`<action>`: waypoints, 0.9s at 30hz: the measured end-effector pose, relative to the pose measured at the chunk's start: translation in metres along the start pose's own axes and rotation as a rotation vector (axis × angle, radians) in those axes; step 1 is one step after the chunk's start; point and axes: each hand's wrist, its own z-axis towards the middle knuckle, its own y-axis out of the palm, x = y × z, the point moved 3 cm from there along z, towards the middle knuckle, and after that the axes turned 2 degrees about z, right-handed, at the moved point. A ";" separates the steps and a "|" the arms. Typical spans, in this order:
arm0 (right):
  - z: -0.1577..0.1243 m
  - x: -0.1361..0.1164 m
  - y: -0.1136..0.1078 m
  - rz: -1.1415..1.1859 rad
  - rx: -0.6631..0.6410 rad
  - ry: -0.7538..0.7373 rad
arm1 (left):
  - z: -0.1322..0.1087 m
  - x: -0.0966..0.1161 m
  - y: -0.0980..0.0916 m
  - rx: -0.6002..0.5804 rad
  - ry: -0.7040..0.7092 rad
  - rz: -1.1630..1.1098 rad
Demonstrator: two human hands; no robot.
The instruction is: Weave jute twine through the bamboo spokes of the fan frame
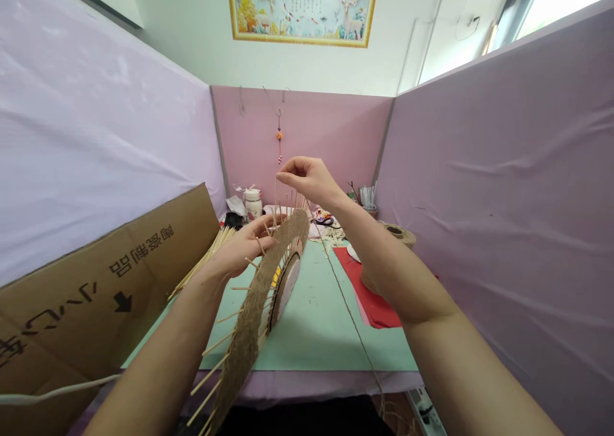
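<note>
A large round weaving of brown twine on thin wooden sticks (259, 282) stands tilted on edge over the table's front, its stick ends poking out around the rim. My left hand (247, 247) grips its upper left edge, fingers among the sticks. Higher up, my right hand (307, 175) pinches a thin strand of twine (275, 193) that drops toward the rim. At the weaving's centre is a pale round disc (286, 289), seen nearly edge-on. Another length of twine (343, 289) slants from the weaving down past the table edge.
A cardboard box panel (110, 295) leans at left beside a bundle of sticks (204, 260). Red sheets (378, 305) and a twine roll (400, 233) lie at right. A white jar (252, 204) stands at the back. Cloth-covered partitions (494, 186) enclose the green tabletop (316, 340).
</note>
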 end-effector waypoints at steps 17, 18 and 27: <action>-0.044 0.057 -0.022 -0.096 0.098 0.383 | 0.002 -0.001 0.001 -0.013 -0.003 -0.124; -0.040 0.055 -0.021 -0.090 0.108 0.354 | 0.002 -0.001 0.001 -0.011 0.001 -0.104; -0.030 0.019 -0.009 -0.118 0.180 -0.007 | 0.001 -0.002 -0.001 0.032 0.002 -0.063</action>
